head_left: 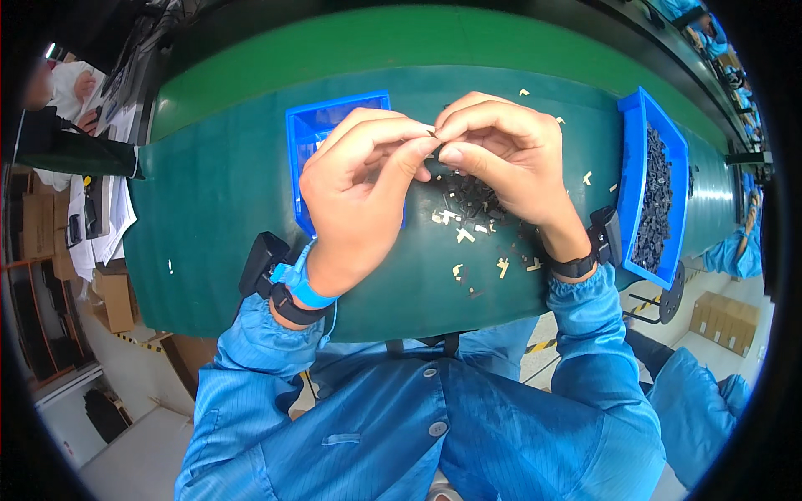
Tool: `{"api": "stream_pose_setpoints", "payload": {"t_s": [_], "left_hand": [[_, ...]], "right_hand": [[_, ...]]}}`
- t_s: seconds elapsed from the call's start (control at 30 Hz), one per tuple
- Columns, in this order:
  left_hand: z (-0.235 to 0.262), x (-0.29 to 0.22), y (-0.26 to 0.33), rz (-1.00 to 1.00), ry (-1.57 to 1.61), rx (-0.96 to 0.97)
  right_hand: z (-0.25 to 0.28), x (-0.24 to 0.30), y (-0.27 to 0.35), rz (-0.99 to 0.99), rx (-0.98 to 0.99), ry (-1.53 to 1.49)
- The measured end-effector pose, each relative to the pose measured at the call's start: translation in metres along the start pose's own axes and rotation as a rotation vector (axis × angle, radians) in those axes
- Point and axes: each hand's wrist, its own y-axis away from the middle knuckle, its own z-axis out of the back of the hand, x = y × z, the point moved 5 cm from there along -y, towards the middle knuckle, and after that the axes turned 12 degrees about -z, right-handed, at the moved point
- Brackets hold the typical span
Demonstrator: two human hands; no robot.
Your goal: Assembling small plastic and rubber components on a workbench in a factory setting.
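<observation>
My left hand and my right hand meet fingertip to fingertip above the green table mat. Thumbs and index fingers of both pinch a small dark part, mostly hidden by the fingers; its exact kind does not show. Under and beside my right hand lies a loose pile of small black parts. Cream-coloured scraps are scattered among and around that pile. Behind my left hand stands a blue bin, partly covered by the hand, with some pale pieces inside.
At the right, a blue bin holds many small black parts. The green mat covers the table. Papers and devices lie at the far left, near another person. A co-worker's blue sleeve shows at the lower right, near cardboard boxes.
</observation>
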Motion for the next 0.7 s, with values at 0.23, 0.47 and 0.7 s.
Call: {"api": "stream_pose_setpoints", "payload": {"t_s": [0.23,0.47,0.7], "left_hand": [[0.002,0.0003,-0.0008,-0.014,-0.004,0.044],[-0.0028,-0.0026,0.0041,-0.029,0.072,0.078],[-0.0026,-0.0085,0.0029,-0.125,-0.061,0.046]], "right_hand": [[-0.0043,0.0,0.0003,-0.018,-0.014,0.027],[-0.0046,-0.0001,0.0021,0.045,-0.018,-0.076],[-0.0002,0.0051,0.0011,0.131,-0.026,0.163]]}}
